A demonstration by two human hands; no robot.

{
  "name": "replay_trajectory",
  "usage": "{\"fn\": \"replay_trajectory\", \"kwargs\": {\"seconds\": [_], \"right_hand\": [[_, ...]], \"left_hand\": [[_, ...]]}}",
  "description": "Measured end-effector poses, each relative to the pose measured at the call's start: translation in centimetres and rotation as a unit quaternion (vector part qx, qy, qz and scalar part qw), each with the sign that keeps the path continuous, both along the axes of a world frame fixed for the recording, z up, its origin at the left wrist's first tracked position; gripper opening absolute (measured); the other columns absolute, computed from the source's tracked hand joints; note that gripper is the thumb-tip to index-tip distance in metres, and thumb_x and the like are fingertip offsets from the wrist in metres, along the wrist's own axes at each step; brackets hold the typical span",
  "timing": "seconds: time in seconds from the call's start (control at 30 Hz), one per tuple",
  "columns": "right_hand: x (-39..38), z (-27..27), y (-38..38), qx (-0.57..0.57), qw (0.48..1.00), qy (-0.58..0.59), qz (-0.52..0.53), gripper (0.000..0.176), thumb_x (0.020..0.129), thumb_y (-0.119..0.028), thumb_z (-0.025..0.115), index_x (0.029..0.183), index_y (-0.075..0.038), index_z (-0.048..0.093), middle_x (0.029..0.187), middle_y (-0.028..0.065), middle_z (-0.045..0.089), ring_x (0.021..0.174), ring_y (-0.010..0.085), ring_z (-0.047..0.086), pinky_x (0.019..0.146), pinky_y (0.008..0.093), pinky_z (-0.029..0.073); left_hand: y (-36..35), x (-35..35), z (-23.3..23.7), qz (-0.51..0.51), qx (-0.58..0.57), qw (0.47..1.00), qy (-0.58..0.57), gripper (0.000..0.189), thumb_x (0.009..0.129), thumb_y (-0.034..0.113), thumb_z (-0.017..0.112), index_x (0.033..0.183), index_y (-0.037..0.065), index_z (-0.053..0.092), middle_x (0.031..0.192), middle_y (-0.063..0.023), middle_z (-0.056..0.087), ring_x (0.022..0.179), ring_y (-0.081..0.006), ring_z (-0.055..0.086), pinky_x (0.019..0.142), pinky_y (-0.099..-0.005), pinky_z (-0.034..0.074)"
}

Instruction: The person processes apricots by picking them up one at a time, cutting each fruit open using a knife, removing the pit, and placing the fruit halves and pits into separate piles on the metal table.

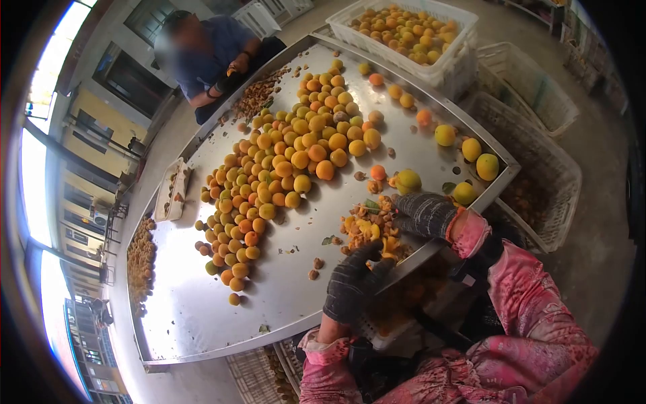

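Observation:
My left hand (354, 281), in a dark knitted glove, is at the table's near edge. Its fingers are stretched out and apart, at the lower side of a heap of split apricot flesh and pits (367, 229). My right hand (428, 214), gloved alike, reaches to the heap's right side, fingers extended; their tips are partly hidden. Just beyond it lies a large yellow-green apricot (408, 181), with a small orange apricot (378, 172) to its left. Several pits (315, 269) lie left of my left hand.
A large pile of whole apricots (296, 148) covers the middle of the metal table (303, 296). Across it, a person (219, 57) handles fruit beside a heap of pits (259, 94). A full white crate (444, 71) stands at the back right; more crates (528, 84) sit on the right floor.

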State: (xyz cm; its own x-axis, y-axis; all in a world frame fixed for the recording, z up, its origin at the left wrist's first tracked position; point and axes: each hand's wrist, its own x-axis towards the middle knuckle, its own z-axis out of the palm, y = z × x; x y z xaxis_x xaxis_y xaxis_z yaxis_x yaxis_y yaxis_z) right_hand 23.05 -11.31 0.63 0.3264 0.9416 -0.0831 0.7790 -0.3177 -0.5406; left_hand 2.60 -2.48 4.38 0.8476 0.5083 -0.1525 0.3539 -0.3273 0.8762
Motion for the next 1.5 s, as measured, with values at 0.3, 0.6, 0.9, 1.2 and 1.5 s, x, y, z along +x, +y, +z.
{"fn": "replay_trajectory", "kwargs": {"seconds": [0.3,0.6,0.9,1.2,1.5], "right_hand": [[0.4,-0.7,-0.4,0.225,0.97,0.023,-0.089,0.034,0.082,-0.025,0.057,0.11,-0.006,0.053,0.094,0.0165,0.061,0.083,0.0339,0.059,0.073,0.0422,0.047],[0.3,-0.7,0.4,0.346,0.932,0.005,-0.108,0.032,0.08,-0.019,0.061,0.107,-0.001,0.055,0.089,0.0181,0.061,0.079,0.0352,0.059,0.069,0.0429,0.048],[-0.5,0.1,0.4,0.402,0.902,-0.139,-0.075,0.03,0.078,-0.009,0.063,0.106,-0.001,0.058,0.1,0.0182,0.058,0.085,0.0315,0.058,0.074,0.0382,0.049],[-4.0,4.1,1.6,0.407,0.912,-0.032,-0.039,0.024,0.082,-0.015,0.061,0.101,-0.001,0.057,0.089,0.0155,0.061,0.08,0.0307,0.06,0.068,0.0374,0.048],[-6.9,4.5,1.8,0.37,0.926,-0.052,0.048,0.022,0.083,-0.012,0.056,0.103,-0.004,0.059,0.1,0.0136,0.058,0.086,0.0254,0.06,0.073,0.036,0.049]], "left_hand": [[11.7,7.3,-1.6,0.202,0.061,0.977,0.027,0.048,0.082,0.039,0.058,0.111,0.001,0.054,0.087,-0.0118,0.063,0.063,-0.0187,0.061,0.059,-0.03,0.048],[15.0,14.4,-6.5,0.185,0.341,0.921,0.028,0.056,0.073,0.035,0.065,0.115,0.002,0.048,0.106,-0.0198,0.056,0.102,-0.0346,0.052,0.084,-0.0385,0.043],[11.2,11.1,-3.0,0.171,-0.227,0.942,-0.179,0.044,0.085,0.028,0.055,0.116,-0.001,0.044,0.089,-0.012,0.06,0.074,-0.0213,0.06,0.069,-0.0304,0.047],[6.7,4.4,0.2,0.143,-0.257,0.911,-0.291,0.042,0.09,0.035,0.047,0.114,0.001,0.047,0.089,-0.0093,0.057,0.064,-0.0128,0.052,0.056,-0.0253,0.044],[6.3,2.2,0.2,0.156,-0.303,0.873,-0.349,0.053,0.077,0.024,0.068,0.119,-0.001,0.046,0.091,-0.0083,0.056,0.065,-0.0125,0.053,0.054,-0.0233,0.045]]}}
